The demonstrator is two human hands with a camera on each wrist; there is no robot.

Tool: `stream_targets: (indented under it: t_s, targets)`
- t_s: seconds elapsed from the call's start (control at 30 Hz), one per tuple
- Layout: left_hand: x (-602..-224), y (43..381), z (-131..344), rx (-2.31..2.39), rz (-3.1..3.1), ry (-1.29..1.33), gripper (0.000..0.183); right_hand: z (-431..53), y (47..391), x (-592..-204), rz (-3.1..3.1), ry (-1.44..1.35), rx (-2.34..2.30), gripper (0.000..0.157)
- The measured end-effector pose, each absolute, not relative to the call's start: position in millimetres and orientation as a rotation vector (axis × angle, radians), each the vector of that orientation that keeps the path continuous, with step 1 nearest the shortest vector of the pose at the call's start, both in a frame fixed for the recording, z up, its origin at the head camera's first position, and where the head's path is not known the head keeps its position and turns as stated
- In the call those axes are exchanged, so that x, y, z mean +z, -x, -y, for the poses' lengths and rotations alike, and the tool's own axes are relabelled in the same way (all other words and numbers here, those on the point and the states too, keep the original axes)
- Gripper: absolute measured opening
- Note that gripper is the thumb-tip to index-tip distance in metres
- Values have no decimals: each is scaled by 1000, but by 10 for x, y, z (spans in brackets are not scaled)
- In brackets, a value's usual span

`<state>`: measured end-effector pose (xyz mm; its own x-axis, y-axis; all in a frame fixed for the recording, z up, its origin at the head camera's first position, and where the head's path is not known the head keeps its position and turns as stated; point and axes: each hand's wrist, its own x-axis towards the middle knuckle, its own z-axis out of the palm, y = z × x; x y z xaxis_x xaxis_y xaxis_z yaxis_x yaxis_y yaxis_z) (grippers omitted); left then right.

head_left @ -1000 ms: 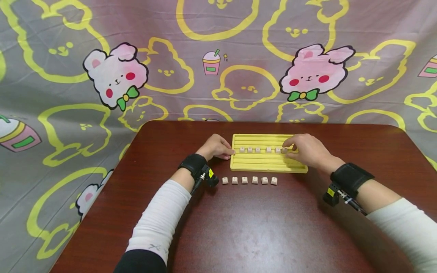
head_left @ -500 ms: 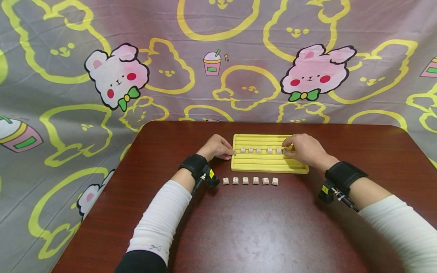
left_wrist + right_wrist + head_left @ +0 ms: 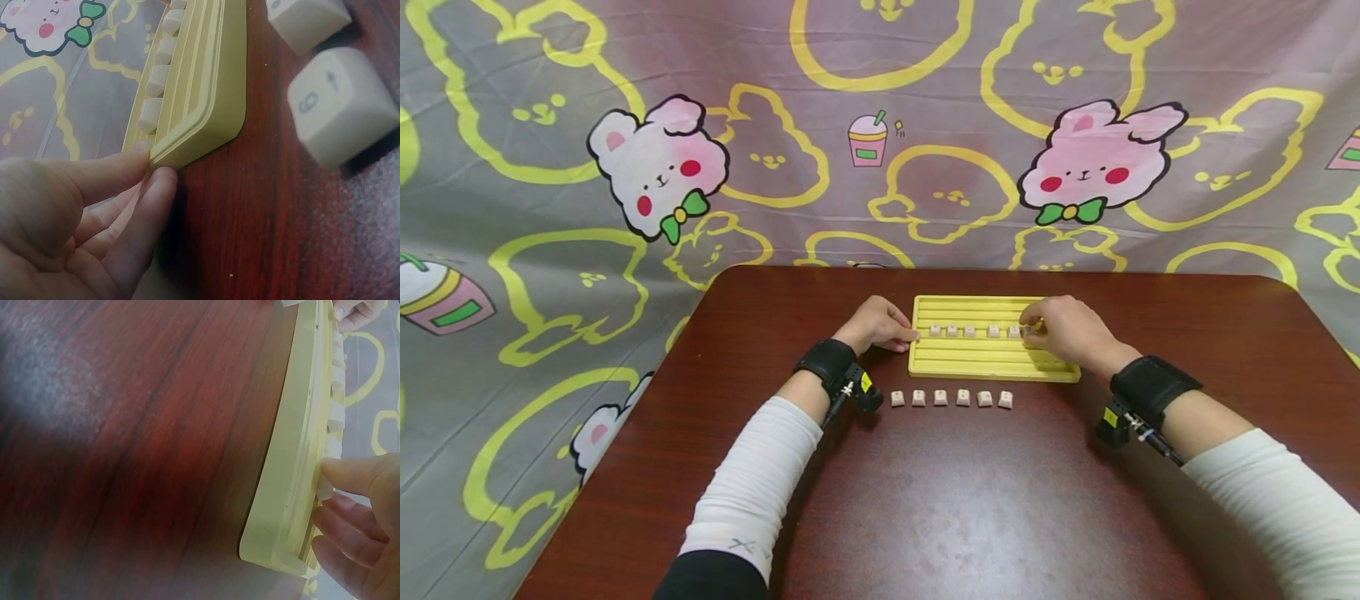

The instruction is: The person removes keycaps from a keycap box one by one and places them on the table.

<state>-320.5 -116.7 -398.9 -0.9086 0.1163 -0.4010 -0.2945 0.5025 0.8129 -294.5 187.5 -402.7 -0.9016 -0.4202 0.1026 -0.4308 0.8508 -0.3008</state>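
A yellow ridged tray lies toward the far side of the table. My left hand pinches its left edge between thumb and fingers, as the left wrist view shows at the tray's corner. Several white keycaps stand in a row along one groove, with a wider gap partway along. Over the row's right end, my right hand holds the last keycap, its thumb on one side and fingertips on the other. That keycap is mostly covered by the fingers in the head view.
Several more white keycaps sit in a spaced line on the brown table, just in front of the tray. One near keycap bears a printed digit and an arrow. Behind the table hangs a cartoon-print cloth.
My right wrist and forearm have shifted slightly left, while the right fingers stay at the row's end. The left hand keeps its grip on the tray edge.
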Motion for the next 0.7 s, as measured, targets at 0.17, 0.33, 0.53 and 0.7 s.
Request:
stream_targets:
  t_s: [0.17,0.33,0.53,0.7]
  targets:
    - [-3994,3215,1164,1394,-2331,153,25,-1877,2959,-4040,2994,-699,512,15]
    - [-4008,3217,1167,1402,-2331,146,26,-1879,2964,-4056,3001,-681,518,13]
    - [-4011,3214,1172,1398,-2341,137,25,-1872,2971,-4071,3007,-654,527,16]
    - [-4010,3208,1173,1393,-2350,137,25,-1869,2977,-4080,3009,-651,530,15]
